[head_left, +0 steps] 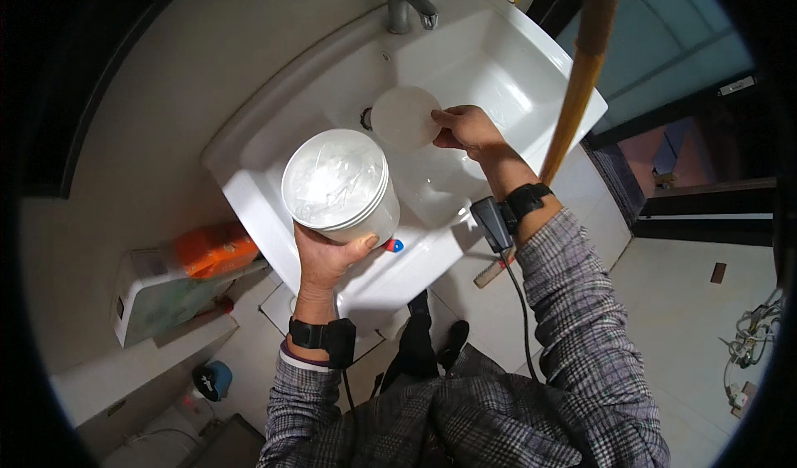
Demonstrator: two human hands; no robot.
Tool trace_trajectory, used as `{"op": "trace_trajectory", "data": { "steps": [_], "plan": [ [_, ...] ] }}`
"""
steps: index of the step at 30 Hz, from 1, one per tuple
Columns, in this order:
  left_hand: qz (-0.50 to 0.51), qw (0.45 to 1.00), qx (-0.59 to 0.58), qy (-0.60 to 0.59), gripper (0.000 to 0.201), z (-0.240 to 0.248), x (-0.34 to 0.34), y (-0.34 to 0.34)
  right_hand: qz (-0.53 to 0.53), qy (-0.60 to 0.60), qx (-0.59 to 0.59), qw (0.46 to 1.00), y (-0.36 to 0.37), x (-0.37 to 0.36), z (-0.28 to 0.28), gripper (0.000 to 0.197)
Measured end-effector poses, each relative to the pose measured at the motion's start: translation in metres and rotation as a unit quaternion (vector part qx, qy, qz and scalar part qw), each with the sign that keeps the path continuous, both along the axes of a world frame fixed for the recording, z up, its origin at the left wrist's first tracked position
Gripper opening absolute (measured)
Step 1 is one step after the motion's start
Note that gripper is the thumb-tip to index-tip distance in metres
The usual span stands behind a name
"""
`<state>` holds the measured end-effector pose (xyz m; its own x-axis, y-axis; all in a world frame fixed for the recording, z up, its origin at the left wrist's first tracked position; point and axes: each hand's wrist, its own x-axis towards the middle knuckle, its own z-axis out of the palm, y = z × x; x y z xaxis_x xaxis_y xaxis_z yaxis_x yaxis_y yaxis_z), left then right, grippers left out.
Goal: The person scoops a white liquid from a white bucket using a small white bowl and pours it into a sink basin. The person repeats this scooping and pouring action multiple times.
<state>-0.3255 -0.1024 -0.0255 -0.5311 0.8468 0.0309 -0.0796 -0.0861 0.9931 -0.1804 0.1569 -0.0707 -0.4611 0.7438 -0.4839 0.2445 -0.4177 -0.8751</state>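
Observation:
My left hand is wrapped round the lower side of a white plastic tub, held tilted over the near left of the washbasin. Clear crumpled plastic film shows inside its mouth. A thin, pale round disc, which looks like a lid, is pinched at its right edge between the thumb and fingers of my right hand. The disc is above the bowl of the white washbasin, partly covering the drain hole. A small red and blue object lies on the basin's near rim, just beside the tub.
A chrome faucet stands at the basin's back. A long wooden pole rises close to my right forearm. To the left, an orange package rests by a pale box. Tangled cables lie at far right. Cords hang from both wristbands.

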Motion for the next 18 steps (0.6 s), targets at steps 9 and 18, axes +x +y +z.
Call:
{"op": "trace_trajectory", "data": {
  "steps": [9,18],
  "plan": [
    [-0.043,0.998,-0.027,-0.041,0.094,0.016,0.066,-0.082,0.036,-0.043,0.047,0.997,-0.096,0.096,0.091,0.038],
    [-0.098,0.994,-0.047,0.011,0.097,-0.056,0.176,-0.171,0.012,-0.043,-0.028,0.999,-0.209,0.246,0.043,0.032]
  ]
}}
